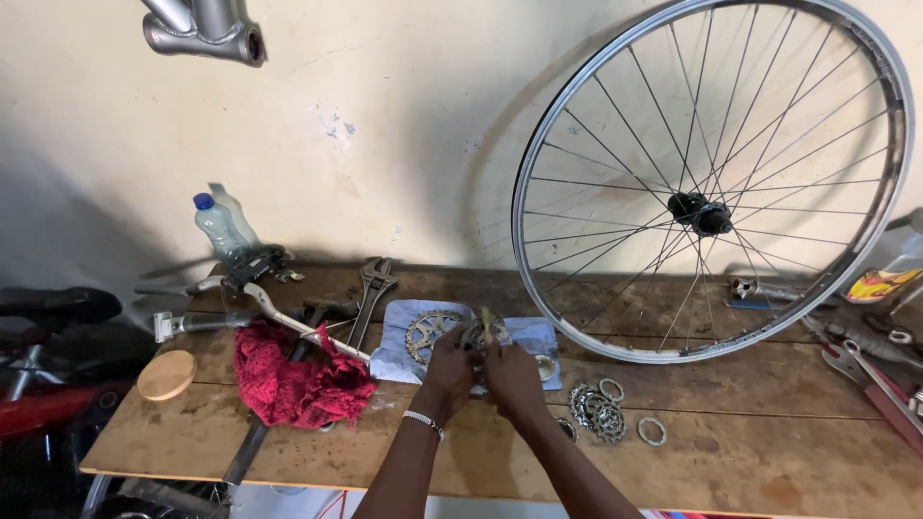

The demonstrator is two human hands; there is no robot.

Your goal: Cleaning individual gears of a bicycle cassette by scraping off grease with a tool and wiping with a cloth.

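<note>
I gripped a stack of sprockets (474, 338) with my left hand (450, 363) and right hand (510, 373), steadying it above the blue cloth (399, 351).

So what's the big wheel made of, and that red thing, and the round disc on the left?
The big wheel: looks like shiny metal, with a silvery rim and thin wire spokes. The red thing: a soft knitted or woven cloth, crumpled and holey. The round disc: probably wood, pale tan and matte.
</note>
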